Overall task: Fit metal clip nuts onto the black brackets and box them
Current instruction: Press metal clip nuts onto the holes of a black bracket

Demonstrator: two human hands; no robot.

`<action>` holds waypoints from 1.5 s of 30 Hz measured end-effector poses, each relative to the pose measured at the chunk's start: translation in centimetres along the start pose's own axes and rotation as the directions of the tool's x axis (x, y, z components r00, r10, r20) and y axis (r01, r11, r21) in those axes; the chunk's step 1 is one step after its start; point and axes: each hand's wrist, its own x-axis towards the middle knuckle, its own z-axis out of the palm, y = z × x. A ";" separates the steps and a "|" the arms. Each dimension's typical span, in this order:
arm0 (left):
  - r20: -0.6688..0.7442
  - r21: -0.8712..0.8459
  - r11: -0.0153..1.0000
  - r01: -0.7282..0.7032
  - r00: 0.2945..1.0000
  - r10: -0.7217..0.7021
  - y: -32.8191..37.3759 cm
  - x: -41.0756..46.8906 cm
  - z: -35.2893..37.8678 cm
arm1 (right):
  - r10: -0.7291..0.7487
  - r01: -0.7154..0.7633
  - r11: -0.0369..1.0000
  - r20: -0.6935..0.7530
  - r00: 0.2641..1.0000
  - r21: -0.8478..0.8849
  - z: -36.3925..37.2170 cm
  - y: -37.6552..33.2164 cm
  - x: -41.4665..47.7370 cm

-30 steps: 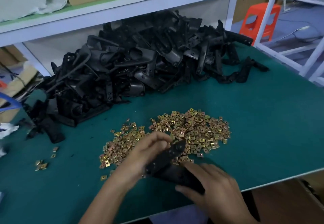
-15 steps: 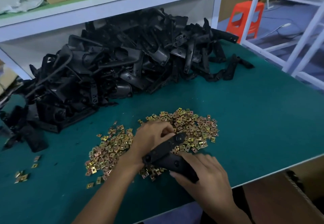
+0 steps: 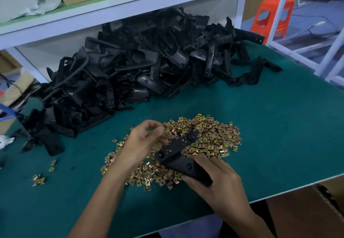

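1. A green table (image 3: 270,126) holds a big heap of black brackets (image 3: 141,66) waiting.
2. The right hand (image 3: 216,180) grips one bracket (image 3: 178,156) over the gold clip nuts (image 3: 210,137).
3. The left hand (image 3: 143,142) pinches its fingers together, maybe on a nut; I cannot tell.
4. Nothing looks boxed yet. Lots left.

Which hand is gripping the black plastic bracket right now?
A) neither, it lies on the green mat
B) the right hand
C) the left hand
B: the right hand wraps around the near end of the black plastic bracket, while the left hand hovers over the pile of gold metal clip nuts, fingers curled.
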 end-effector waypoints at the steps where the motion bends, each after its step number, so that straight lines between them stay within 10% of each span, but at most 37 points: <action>1: -0.004 -0.003 1.000 0.004 1.000 -0.004 -0.2 -0.1 -0.3 | -0.003 0.003 1.000 -0.003 1.000 -0.010 0.0 0.1 -0.1; 16: 0.006 -0.401 0.912 -0.087 0.995 0.098 2.9 -3.6 -1.1 | -0.005 0.005 0.999 -0.002 1.000 -0.044 0.1 0.4 -0.3; 29: -0.122 0.070 0.990 -0.122 0.984 0.130 2.8 -6.8 0.5 | -0.024 0.018 0.990 -0.042 0.999 -0.137 0.1 0.3 -0.5; 45: -0.011 0.158 0.973 -0.167 0.985 0.171 1.5 -7.4 0.4 | -0.013 0.005 0.985 -0.048 0.999 -0.173 -0.1 0.0 -0.4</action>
